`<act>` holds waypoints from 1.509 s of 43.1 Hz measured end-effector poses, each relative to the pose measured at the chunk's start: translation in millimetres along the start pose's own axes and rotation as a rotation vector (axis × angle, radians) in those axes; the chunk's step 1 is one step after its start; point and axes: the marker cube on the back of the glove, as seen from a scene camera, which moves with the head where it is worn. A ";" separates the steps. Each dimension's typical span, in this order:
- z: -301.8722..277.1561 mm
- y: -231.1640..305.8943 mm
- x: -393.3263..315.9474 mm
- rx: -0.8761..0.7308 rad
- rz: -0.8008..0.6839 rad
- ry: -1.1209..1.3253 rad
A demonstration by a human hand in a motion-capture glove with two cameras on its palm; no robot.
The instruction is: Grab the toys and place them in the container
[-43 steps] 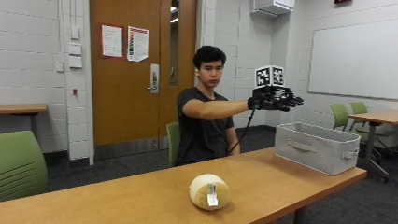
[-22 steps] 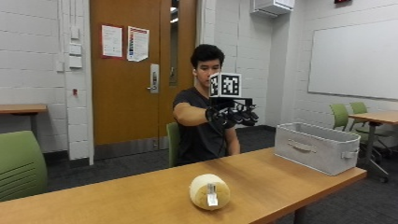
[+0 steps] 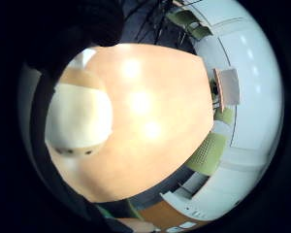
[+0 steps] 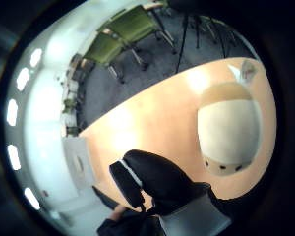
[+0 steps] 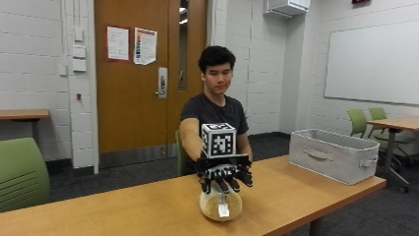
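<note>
— Where is the gloved right hand (image 5: 224, 176)?

— Over the round cream toy (image 5: 221, 206) on the wooden table (image 5: 118, 211), fingers (image 5: 221, 184) spread and pointing down, their tips at the toy's top — whether they touch it cannot be told.

— Has it gripped the toy?

— No; the fingers are released, curled round nothing.

— And the container (image 5: 334, 155)?

— A grey bin at the table's far end, well apart from the fingers — the toy lies right beneath them.

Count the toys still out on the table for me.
1. A round cream plush toy with a white tag sits near the wooden table's front edge, under the black-gloved right hand. The grey fabric container's inside is hidden.
</note>
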 end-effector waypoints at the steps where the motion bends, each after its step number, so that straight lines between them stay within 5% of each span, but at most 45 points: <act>1: 3.7 -0.3 0.9 -0.007 0.003 0.000; 27: 69.1 -1.9 11.2 -0.191 0.027 0.043; 65: 35.8 27.6 -6.4 -0.076 0.120 -0.006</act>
